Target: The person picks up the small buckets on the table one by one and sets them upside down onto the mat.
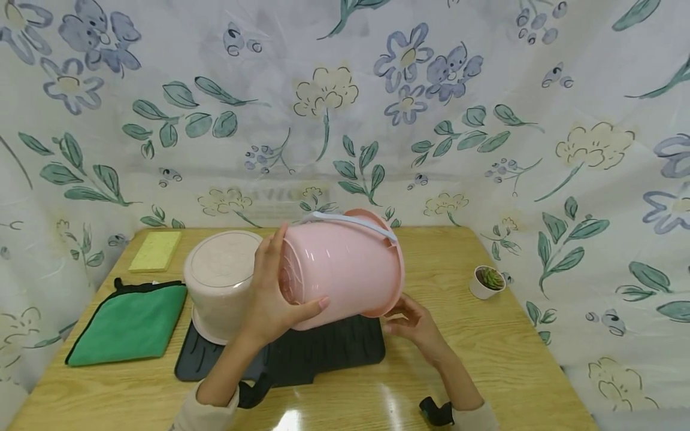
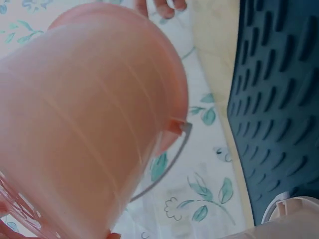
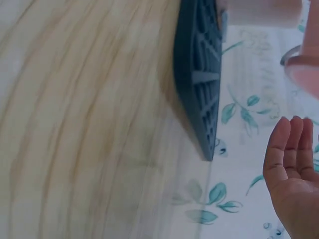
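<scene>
A pink bucket (image 1: 345, 269) is held on its side above the dark ridged mat (image 1: 339, 347), its mouth turned to the right. My left hand (image 1: 266, 308) grips it around the base, thumb along the near side. In the left wrist view, the bucket (image 2: 89, 109) fills much of the picture and its pale handle (image 2: 169, 172) hangs loose. Just off the bucket's rim, my right hand (image 1: 417, 326) has its fingers lightly bent. The right wrist view shows that hand (image 3: 294, 184) apart from the bucket (image 3: 310, 50), holding nothing.
Upside down on the mat's left part stands a second, paler bucket (image 1: 223, 266). A green pouch (image 1: 129, 326) and a yellow sponge cloth (image 1: 156, 251) lie at the left. A small potted succulent (image 1: 487, 281) is at the right edge of the wooden table (image 1: 485, 353). Flowered curtain surrounds it.
</scene>
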Demonstrator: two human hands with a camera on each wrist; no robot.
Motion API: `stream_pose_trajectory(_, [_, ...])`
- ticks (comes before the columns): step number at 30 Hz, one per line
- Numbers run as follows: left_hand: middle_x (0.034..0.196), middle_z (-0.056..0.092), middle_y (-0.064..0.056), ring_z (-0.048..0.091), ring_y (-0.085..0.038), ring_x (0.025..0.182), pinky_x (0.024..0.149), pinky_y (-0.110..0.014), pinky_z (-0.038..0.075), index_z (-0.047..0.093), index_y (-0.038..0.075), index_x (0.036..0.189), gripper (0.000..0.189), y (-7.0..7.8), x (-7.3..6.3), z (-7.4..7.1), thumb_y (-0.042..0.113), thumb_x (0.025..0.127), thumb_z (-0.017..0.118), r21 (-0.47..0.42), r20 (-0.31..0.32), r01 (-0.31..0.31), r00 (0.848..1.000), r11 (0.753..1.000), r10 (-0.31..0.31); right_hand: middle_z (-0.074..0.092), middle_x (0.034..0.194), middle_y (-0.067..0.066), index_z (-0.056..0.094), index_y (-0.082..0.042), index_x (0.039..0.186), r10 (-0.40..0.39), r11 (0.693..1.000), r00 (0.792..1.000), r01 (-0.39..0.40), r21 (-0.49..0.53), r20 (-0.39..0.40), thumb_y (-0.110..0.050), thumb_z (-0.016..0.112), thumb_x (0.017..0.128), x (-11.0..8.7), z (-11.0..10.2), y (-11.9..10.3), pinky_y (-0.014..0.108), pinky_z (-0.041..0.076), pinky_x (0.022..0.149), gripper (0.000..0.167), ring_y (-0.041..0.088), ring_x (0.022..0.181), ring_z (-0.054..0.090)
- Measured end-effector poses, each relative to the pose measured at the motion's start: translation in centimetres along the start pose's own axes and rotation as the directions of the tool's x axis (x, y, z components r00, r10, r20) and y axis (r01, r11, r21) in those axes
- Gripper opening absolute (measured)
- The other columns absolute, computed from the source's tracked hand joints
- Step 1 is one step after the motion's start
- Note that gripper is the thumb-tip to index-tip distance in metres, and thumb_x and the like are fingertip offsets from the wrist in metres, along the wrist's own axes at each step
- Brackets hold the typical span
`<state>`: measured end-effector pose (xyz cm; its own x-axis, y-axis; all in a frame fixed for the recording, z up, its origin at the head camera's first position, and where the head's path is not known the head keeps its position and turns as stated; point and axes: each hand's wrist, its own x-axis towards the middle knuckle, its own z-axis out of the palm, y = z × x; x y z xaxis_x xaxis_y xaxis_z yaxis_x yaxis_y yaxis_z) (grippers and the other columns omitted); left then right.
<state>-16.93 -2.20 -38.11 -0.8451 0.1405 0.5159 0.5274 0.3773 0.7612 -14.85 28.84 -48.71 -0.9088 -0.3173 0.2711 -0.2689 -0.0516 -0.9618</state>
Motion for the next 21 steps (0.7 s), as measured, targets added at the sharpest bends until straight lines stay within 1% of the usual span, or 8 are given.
stream_pose_trajectory(2, [0.152,0.028,-0.011,0.039,-0.034,0.130,0.090,-0.062,0.051,0.016,0.038,0.159,0.125,0.2,0.0,0.0,0.036,0.059,0.091,0.027,-0.008,0.000,1.000,1.000,0.001,0.061,0.114,0.003,0.054,-0.012,0.140,-0.005,0.999,1.000,0.006,-0.034,0.006,0.004,0.071,0.087,0.0,-0.3,0.1,0.029,0.054,0.090,0.058,0.022,0.106,0.058])
stream_pose_trajectory(5, [0.150,0.029,-0.011,0.037,-0.032,0.131,0.091,-0.061,0.050,0.015,0.038,0.159,0.126,0.4,0.0,0.0,0.039,0.058,0.092,0.069,-0.012,0.002,1.000,0.998,-0.001,0.057,0.114,0.017,0.050,-0.008,0.144,0.024,0.994,1.000,-0.023,-0.110,0.001,0.002,0.073,0.086,-0.1,-0.8,0.3,0.035,0.054,0.090,0.063,0.023,0.106,0.057])
stream_pose_trajectory(7, [0.150,0.029,-0.011,0.037,-0.032,0.131,0.091,-0.060,0.051,0.015,0.038,0.159,0.126,0.6,-0.2,0.0,0.042,0.059,0.091,0.108,-0.016,0.007,1.000,0.994,-0.005,0.054,0.113,0.024,0.045,-0.008,0.147,0.055,0.984,0.998,-0.055,-0.171,-0.002,-0.001,0.074,0.086,-0.2,-1.1,0.4,0.040,0.053,0.091,0.068,0.025,0.106,0.056])
stream_pose_trajectory(10, [0.151,0.030,-0.013,0.038,-0.033,0.131,0.090,-0.061,0.051,0.014,0.039,0.159,0.127,0.8,-0.5,0.0,0.050,0.058,0.090,0.193,-0.027,0.018,1.000,0.981,-0.013,0.054,0.113,0.024,0.042,-0.010,0.151,0.103,0.961,0.995,-0.099,-0.258,0.003,-0.005,0.076,0.085,-0.3,-1.5,0.6,0.043,0.051,0.091,0.073,0.028,0.105,0.054])
stream_pose_trajectory(13, [0.151,0.031,-0.014,0.040,-0.034,0.131,0.089,-0.062,0.050,0.014,0.038,0.159,0.129,0.9,-0.7,0.3,0.057,0.056,0.089,0.282,-0.047,0.027,0.999,0.959,-0.014,0.055,0.111,0.020,0.041,-0.013,0.152,0.132,0.935,0.991,-0.120,-0.334,0.013,-0.009,0.078,0.084,-0.5,-1.7,0.9,0.045,0.050,0.089,0.077,0.031,0.104,0.053])
stream_pose_trajectory(15, [0.150,0.032,-0.015,0.041,-0.034,0.131,0.088,-0.063,0.050,0.016,0.036,0.159,0.130,0.9,-0.9,0.4,0.060,0.055,0.089,0.327,-0.060,0.028,0.998,0.945,-0.009,0.055,0.111,0.018,0.042,-0.016,0.152,0.146,0.921,0.989,-0.128,-0.368,0.021,-0.011,0.080,0.083,-0.6,-1.7,1.2,0.046,0.050,0.090,0.078,0.032,0.104,0.053])
stream_pose_trajectory(18, [0.150,0.032,-0.016,0.040,-0.035,0.131,0.087,-0.064,0.050,0.020,0.032,0.159,0.130,1.0,-1.1,0.7,0.062,0.053,0.089,0.363,-0.076,0.032,0.997,0.931,-0.005,0.054,0.111,0.018,0.042,-0.018,0.152,0.161,0.912,0.986,-0.135,-0.388,0.035,-0.013,0.081,0.083,-0.7,-1.7,1.4,0.048,0.049,0.090,0.080,0.034,0.106,0.053])
stream_pose_trajectory(21, [0.151,0.032,-0.017,0.040,-0.036,0.132,0.084,-0.065,0.050,0.022,0.030,0.159,0.130,1.1,-1.2,1.0,0.064,0.052,0.088,0.377,-0.087,0.038,0.996,0.926,-0.005,0.053,0.111,0.022,0.041,-0.016,0.152,0.155,0.909,0.986,-0.120,-0.399,0.057,-0.014,0.081,0.083,-0.7,-1.7,1.5,0.049,0.049,0.088,0.081,0.039,0.105,0.051])
